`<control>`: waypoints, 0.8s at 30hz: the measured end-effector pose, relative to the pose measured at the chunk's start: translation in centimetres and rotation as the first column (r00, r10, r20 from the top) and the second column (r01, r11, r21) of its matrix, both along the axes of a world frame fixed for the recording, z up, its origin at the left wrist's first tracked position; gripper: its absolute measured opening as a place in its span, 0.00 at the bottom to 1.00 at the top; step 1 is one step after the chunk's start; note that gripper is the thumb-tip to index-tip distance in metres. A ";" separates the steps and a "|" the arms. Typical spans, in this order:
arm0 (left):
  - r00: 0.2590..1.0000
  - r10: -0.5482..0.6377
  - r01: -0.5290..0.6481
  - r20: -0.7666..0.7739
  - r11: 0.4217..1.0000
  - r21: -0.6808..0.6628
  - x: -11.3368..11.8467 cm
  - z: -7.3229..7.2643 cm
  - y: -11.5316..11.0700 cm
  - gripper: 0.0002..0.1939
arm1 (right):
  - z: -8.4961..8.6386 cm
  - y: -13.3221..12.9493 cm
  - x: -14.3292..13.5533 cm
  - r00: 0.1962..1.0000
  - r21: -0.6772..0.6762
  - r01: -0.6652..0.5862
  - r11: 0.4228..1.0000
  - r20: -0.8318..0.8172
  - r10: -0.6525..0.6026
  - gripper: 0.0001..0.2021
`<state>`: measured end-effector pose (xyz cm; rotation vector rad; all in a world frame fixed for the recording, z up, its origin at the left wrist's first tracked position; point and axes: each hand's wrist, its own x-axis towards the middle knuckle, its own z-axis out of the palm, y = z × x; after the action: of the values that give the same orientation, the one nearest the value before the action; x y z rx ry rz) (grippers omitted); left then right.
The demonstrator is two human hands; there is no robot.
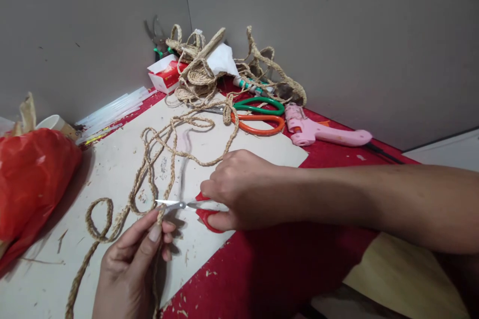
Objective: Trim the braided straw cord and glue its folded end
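Note:
My left hand point(138, 264) pinches a thin braided straw cord point(172, 169) between thumb and fingers, low in the view. Just above those fingertips, the blades of small red-handled scissors point(182, 205) lie across the cord. My right hand point(239, 194) grips the scissors' handles, its thumb at the lower loop, and the blades are slightly apart. From the left hand the cord runs up and loops over the pale sheet. A thicker braid point(98, 229) curls to the left of the hand.
Large scissors with green and orange handles point(258, 124) lie behind the hands. A pink glue gun point(325, 134) rests at right. Tangled braids point(202, 72) pile beside a red-and-white box point(164, 77) against the wall. At left are a red plastic bag point(37, 179) and clear sticks point(116, 107).

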<state>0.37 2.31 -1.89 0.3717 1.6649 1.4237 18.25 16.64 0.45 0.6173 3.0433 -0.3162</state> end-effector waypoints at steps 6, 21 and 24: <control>1.000 0.017 -0.017 -0.019 1.000 -0.002 -0.5 -0.2 -0.4 0.18 | -0.8 -0.3 0.1 0.997 0.088 -0.018 0.996 -0.070 0.024 0.16; 1.000 0.019 -0.020 -0.018 0.999 -0.042 -0.4 0.2 -0.1 0.20 | -0.4 0.4 0.1 0.999 -0.068 -0.038 0.997 0.000 0.038 0.14; 1.000 0.006 -0.006 -0.016 1.000 -0.028 -0.3 0.3 0.0 0.20 | -0.6 0.6 0.2 0.999 -0.038 -0.044 0.998 -0.030 0.043 0.13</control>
<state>0.06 2.28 -1.56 0.3634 1.6991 1.4034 18.44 17.26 -0.11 0.5484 3.0652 -0.3845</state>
